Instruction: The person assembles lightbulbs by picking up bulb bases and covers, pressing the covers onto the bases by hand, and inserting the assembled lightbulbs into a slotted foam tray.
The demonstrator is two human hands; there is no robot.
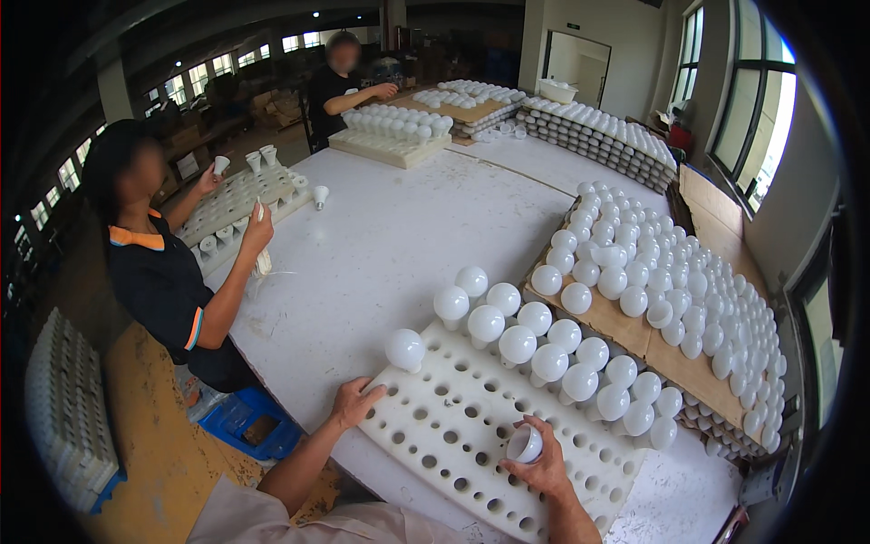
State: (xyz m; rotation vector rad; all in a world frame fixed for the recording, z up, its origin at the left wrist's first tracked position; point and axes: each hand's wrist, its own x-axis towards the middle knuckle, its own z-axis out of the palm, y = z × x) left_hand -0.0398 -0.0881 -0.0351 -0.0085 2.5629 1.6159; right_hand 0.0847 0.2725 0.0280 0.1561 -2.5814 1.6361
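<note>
My right hand [546, 467] grips a hollow white bulb cover [524, 444], its round mouth facing me, above the perforated white foam tray [426, 435]. My left hand [356, 403] is at the tray's near left edge, fingers closed on it; some fingers are hidden. Rows of white globe bulb covers [517, 344] stand in the tray's far side. One lone globe [404, 349] is at its far left corner. Most holes on the near side show bare and dark.
Stacked layers of white globes on cardboard [625, 335] rise at the right. Across the white table [362, 236], a co-worker [172, 263] at the left handles bulb parts over another foam tray [245, 204]. A second person [340, 91] stands farther back. A blue crate [249, 426] sits below the table.
</note>
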